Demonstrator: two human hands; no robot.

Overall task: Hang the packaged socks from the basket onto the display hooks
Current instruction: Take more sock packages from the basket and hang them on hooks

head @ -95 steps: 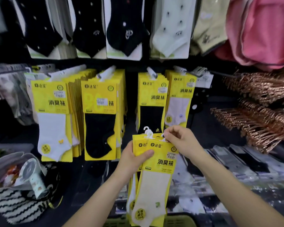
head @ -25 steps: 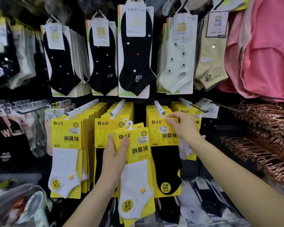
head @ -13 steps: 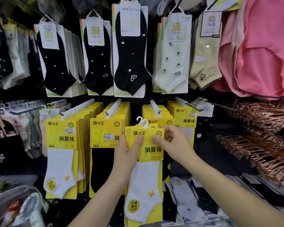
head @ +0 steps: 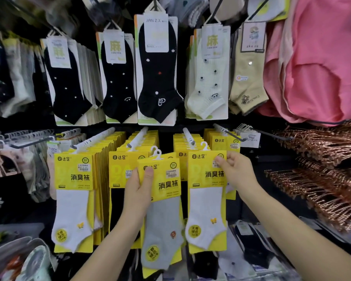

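Note:
My left hand [head: 139, 191] grips a small stack of yellow sock packs [head: 164, 199]; the front one holds a grey sock and has white hanger hooks on top. My right hand [head: 236, 172] pinches the top right corner of a separate yellow pack with a white sock [head: 207, 199], held just below the tip of a white display hook [head: 188, 136]. Full rows of the same yellow packs hang on the hooks to the left [head: 75, 191] and behind. The basket is out of view.
Black, cream and beige socks [head: 158, 74] hang on the upper row. Pink garments [head: 320, 63] fill the top right. Copper-coloured hangers [head: 322, 169] jut out at the right. Loose sock packs [head: 249, 244] lie on the shelf below. A bag [head: 24, 258] sits lower left.
My right hand has pulled the white-sock pack off the stack and moved it right and up toward the hook. A grey-sock pack now fronts the stack in my left hand.

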